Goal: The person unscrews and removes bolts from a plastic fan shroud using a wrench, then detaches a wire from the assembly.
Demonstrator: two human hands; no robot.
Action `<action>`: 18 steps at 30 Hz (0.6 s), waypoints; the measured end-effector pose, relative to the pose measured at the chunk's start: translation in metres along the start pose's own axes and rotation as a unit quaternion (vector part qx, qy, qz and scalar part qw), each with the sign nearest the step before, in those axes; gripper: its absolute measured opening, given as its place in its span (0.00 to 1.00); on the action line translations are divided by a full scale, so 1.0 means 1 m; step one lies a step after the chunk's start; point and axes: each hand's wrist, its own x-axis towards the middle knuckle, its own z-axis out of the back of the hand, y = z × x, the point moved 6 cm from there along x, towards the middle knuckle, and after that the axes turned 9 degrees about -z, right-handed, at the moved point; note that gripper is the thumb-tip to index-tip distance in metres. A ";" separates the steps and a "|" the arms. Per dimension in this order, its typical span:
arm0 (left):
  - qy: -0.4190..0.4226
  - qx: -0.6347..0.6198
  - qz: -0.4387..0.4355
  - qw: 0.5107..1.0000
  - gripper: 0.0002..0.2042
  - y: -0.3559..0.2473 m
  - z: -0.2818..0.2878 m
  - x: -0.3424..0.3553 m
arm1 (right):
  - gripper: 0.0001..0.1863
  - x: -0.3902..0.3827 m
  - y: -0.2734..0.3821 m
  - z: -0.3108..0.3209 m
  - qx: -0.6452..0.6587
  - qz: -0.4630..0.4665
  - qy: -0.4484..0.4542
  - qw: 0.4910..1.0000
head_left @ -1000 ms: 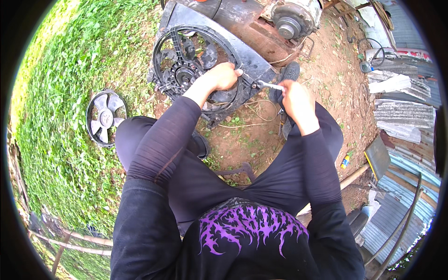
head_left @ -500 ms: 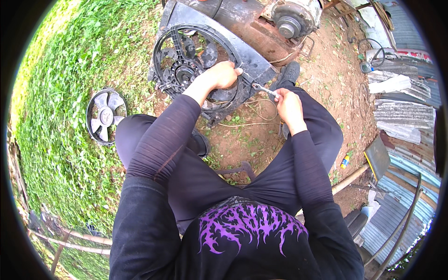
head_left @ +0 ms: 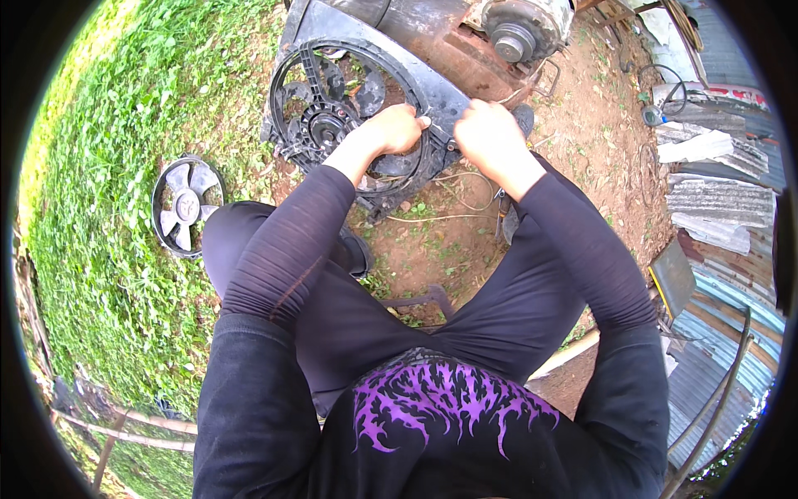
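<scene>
The left grip (head_left: 395, 129) is clasped over the curved rim of a black fan frame (head_left: 416, 66), the thumb laid along the edge. The right grip (head_left: 490, 137) is a curled hand at the frame's lower right corner, beside a small round bolt head (head_left: 451, 145); its palm is turned away, so I cannot tell whether anything is inside it. The frame lies ahead of the person's knees, a hard, dusty ring joined to a broad, flat, scuffed panel. Within the ring sit a ribbed round hub (head_left: 322, 126) and wide, rounded blades (head_left: 371, 91) with a dull, worn surface. A thin tan cord (head_left: 440, 219) loops over the bare brown soil (head_left: 590, 141) nearby. Beyond the panel stands a rust-stained, rounded metal tank (head_left: 424, 33), carrying a pale motor with a grooved dark pulley (head_left: 511, 41). To the left, on leafy grass (head_left: 108, 166), rests a smaller fan (head_left: 186, 206), smooth grey blades inside a black ring. Well off to the right are grey, wavy roofing sheets (head_left: 706, 200), rough and broken at the edges
</scene>
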 end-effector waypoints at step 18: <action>-0.007 -0.030 0.013 0.999 0.26 0.003 -0.001 -0.001 | 0.11 -0.120 -0.024 -0.077 0.293 -0.395 0.159 0.856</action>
